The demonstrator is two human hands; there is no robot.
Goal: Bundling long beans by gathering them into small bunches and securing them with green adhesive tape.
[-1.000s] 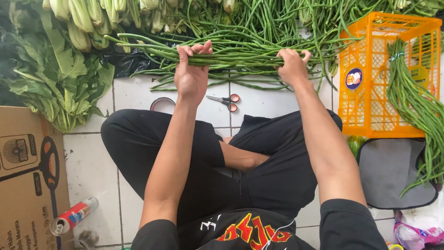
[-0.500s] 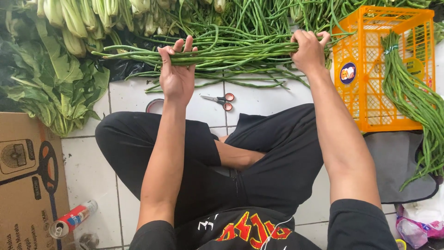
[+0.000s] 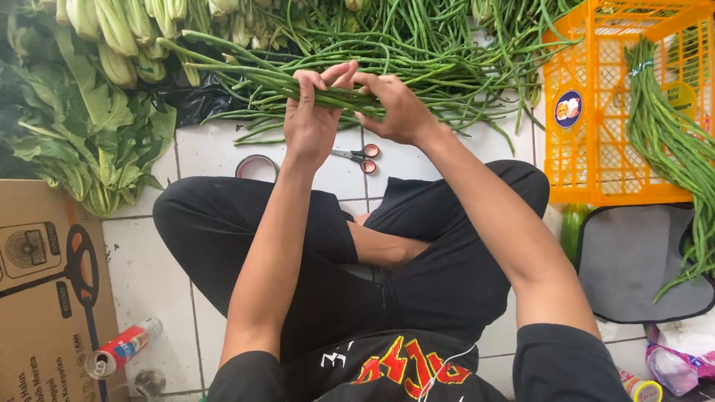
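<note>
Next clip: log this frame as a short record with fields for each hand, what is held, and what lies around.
left hand: left hand closed around a bunch of long beans, near its middle
right hand: right hand grips the same bunch, right beside the left
posture: seated cross-legged on the tiled floor
under the hands: scissors and a tape roll on the tiles
left side: leafy greens, cardboard box, a can
right side: orange crate with beans hanging over it
</note>
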